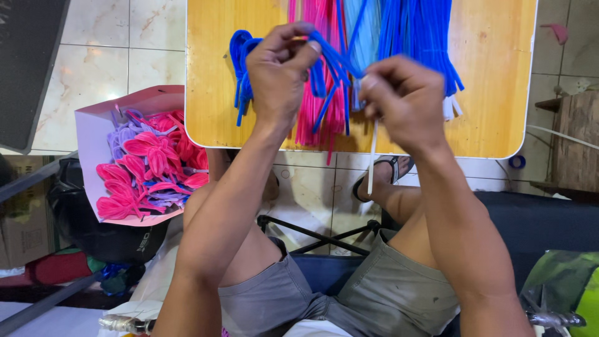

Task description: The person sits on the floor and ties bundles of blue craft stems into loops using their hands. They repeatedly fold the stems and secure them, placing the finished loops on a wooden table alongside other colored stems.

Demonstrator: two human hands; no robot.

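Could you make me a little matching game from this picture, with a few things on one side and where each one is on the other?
Things:
1. left hand
2. pink and purple flowers
3. pink stems
4. white stick

Places:
A. in a paper bag on the floor
B. hanging below the right hand
C. pinching blue stems
D. lying on the wooden table

Pairs: 1-C, 2-A, 3-D, 4-B

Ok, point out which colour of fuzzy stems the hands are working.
The dark blue stems, pinched between left hand and right hand; the pink bundle and light blue bundle lie untouched.
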